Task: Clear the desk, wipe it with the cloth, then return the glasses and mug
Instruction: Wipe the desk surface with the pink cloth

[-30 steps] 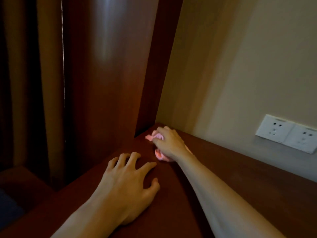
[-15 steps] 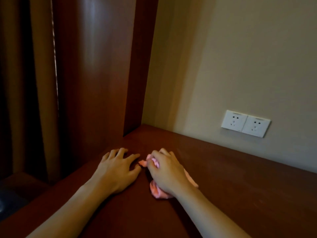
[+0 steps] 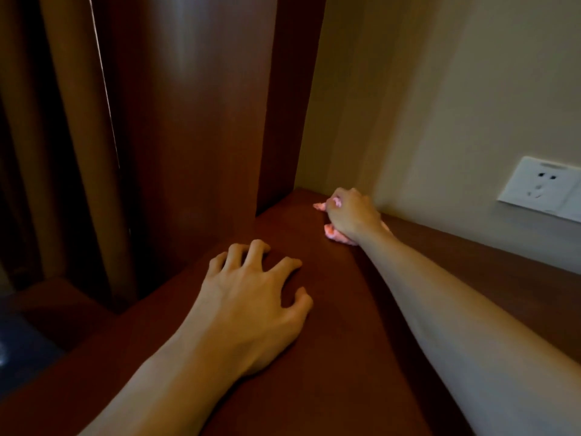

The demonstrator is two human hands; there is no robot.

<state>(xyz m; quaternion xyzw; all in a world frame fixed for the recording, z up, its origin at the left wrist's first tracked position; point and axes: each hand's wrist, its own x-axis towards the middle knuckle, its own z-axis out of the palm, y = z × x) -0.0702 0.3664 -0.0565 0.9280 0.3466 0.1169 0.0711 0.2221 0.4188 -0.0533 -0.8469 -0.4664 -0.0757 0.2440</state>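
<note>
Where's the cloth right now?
Head view: the pink cloth is bunched under the right hand at the desk's back corner, beside the wall.

Two bare forearms reached in from the bottom edge, with no sleeve, watch, ring or band showing on either. The left hand showed raised tendons across its back and short, plain fingernails. The right hand was seen from behind, knuckles prominent, on a long slender forearm with smooth contours.
</note>
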